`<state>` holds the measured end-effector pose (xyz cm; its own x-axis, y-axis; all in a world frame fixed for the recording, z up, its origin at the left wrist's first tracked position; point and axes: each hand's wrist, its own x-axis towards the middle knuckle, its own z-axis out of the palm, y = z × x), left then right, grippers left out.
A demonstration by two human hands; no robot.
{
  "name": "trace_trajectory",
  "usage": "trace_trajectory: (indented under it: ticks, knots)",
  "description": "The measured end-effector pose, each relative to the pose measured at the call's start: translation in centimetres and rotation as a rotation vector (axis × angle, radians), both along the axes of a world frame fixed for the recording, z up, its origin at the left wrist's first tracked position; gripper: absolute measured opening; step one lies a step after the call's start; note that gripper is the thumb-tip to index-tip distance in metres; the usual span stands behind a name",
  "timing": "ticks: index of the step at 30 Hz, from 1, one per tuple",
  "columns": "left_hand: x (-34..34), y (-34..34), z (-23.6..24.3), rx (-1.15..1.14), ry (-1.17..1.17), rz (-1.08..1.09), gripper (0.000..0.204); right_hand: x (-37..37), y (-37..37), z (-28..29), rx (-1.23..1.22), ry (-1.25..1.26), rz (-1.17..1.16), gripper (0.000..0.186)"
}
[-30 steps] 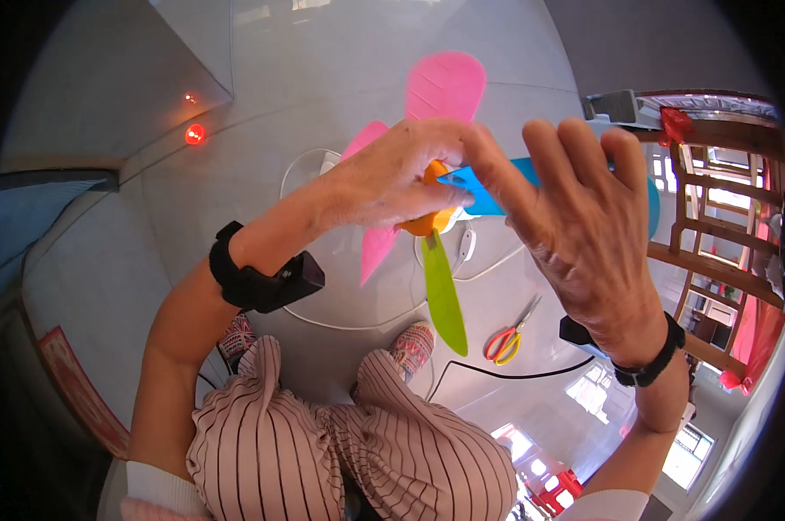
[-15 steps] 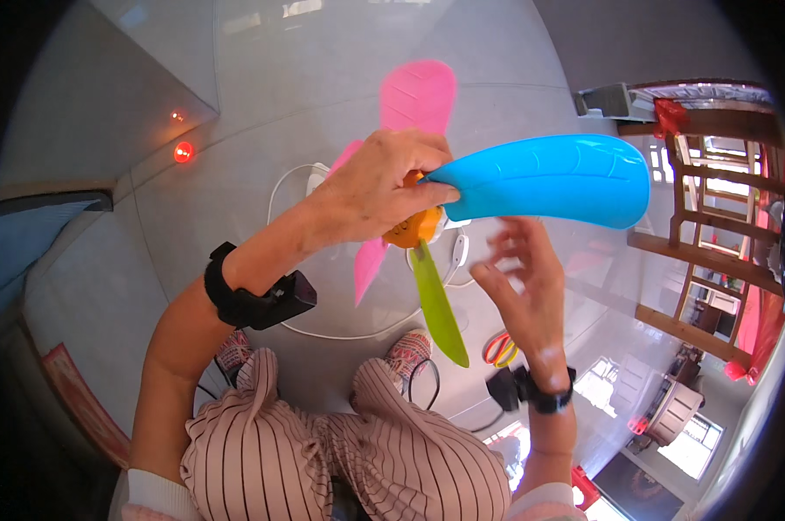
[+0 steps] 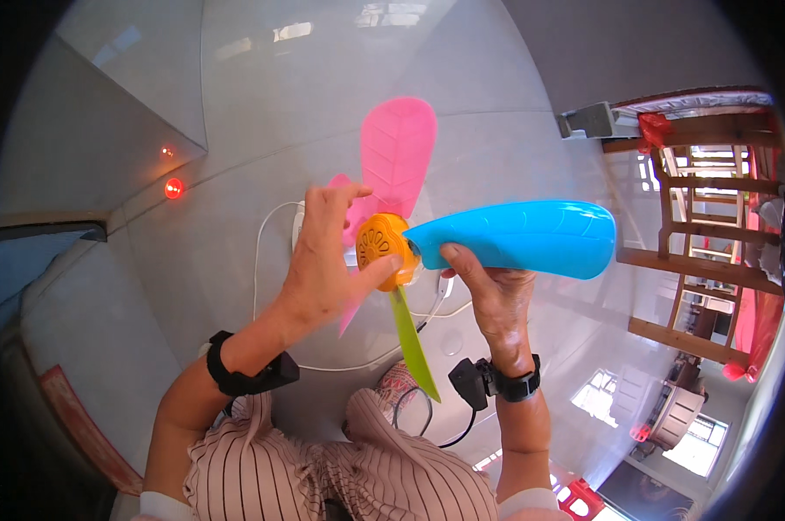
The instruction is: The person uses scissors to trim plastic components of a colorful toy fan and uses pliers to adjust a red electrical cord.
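Right fingers grip the blue blade, long axis pointing rightward; left fingers spread.

Room interior: glossy grey tiled floor, daylight.
Right side: brown wooden frame with crossbars, crumpled red item at its upper end; bright window, lower right; window reflections on the floor. Left side: round red light, glowing; reddish panel, lower left.

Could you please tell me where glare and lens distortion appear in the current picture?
Head view: bright patches glare on the floor; head view: the blue blade shines along its upper edge; head view: the red strip bends near the left rim.
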<state>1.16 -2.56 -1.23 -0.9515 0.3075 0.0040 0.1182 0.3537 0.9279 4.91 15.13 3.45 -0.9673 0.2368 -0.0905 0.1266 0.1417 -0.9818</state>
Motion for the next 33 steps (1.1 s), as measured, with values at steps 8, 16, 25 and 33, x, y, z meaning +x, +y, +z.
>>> trace_trajectory:
  ticks: [8, 16, 25, 33]
  knots:
    - [0.5, 1.0, 0.2, 0.034, -0.047, -0.070, 0.078, -0.2, 0.7, 0.0, -0.043, -0.107, 0.032, 0.024]
    - [1.2, 1.6, -0.5, 0.070, -0.187, 0.022, 0.067, 0.8, 0.3, 0.0, -0.061, -0.155, -0.047, 0.023]
    - [1.3, 1.7, -0.7, 0.103, -0.175, 0.040, 0.067, 2.1, 0.9, -0.6, -0.066, -0.124, -0.056, 0.022]
    - [1.2, 1.8, -0.7, 0.160, -0.178, 0.052, 0.062, 0.7, 1.2, -0.3, 0.014, -0.155, 0.097, 0.022]
